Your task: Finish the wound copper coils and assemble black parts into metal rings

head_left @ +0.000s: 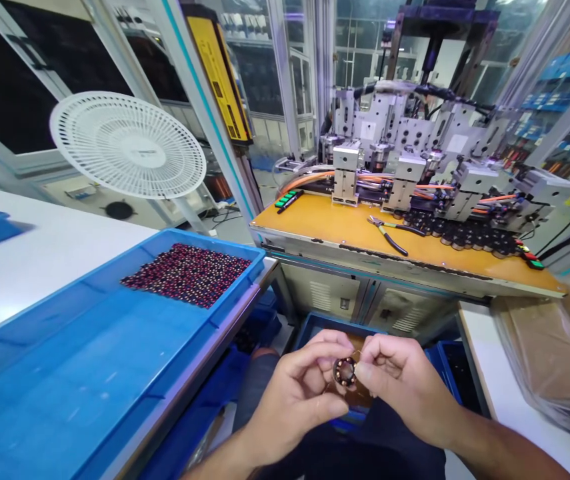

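Between my two hands is a small ring-shaped motor stator (345,372), dark with copper windings around its inside. My left hand (305,387) grips it from the left, the fingers behind and the thumb below. At its upper right, my right hand (399,377) pinches with thumb and forefinger at a thin copper wire (357,353) that sticks up from the ring. The right thumb tip lies against the ring's edge or very close to it; I cannot tell which.
At left, a blue tray (89,333) holds many small dark-and-red parts (189,273). Ahead, a machine (405,153) stands on an orange bench (315,220) with pliers (389,233) and a row of black stators (469,235). A white fan (129,147) stands left; a plastic-wrapped box (545,347) sits right.
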A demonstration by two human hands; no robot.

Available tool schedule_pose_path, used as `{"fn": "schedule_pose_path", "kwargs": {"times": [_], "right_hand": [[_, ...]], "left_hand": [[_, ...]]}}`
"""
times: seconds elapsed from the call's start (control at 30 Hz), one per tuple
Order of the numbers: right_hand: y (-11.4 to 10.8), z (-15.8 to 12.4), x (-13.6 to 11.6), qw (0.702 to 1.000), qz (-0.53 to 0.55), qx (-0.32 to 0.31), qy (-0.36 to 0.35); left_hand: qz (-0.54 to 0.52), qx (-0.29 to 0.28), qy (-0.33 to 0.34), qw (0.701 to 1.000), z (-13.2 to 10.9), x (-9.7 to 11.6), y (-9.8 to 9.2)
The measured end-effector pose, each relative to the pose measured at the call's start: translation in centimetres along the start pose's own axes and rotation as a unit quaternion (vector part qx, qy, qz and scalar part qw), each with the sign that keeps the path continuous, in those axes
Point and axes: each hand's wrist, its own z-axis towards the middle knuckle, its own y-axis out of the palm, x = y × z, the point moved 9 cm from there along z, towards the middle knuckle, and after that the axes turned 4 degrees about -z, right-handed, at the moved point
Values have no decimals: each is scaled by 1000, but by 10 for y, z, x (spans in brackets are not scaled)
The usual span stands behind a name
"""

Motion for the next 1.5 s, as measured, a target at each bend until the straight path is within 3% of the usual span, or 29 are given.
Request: {"fn": "schedule_pose_path", "kwargs": {"times": [0.1,0.27,0.47,0.6,0.7,0.8,0.9,1.0,1.17,1.33,1.5], "right_hand": [[-3,1,4,1000,1,-19,7],[-11,0,3,993,-23,-108,28],[-9,1,-1,993,-56,-94,51],[-20,0,0,985,-119,-108,60],[-23,4,-19,976,-177,-125,-2],[-3,9,-46,961,-191,-171,-105],[18,14,-54,952,-188,-199,-138],[16,18,-49,965,-189,-135,-120],[-5,10,-32,981,-193,-32,-18],[-3,-2,-20,977,-174,-75,99],[3,-5,-27,960,-237,-109,104]], "left_hand": [[-16,3,-31,999,-1,-6,-1],[-83,0,-75,994,-6,-8,1],[-56,-26,-96,993,-8,-7,8],[-45,-24,-138,989,-12,-13,5],[-32,-27,-183,982,-16,-18,5],[6,-42,-216,976,-18,-21,10],[32,-62,-244,967,-20,-24,15],[-6,-56,-210,976,-18,-19,16],[-24,0,-98,995,-18,-5,-1],[39,-10,-50,998,-18,4,0],[42,-17,-70,997,-16,3,4]]}}
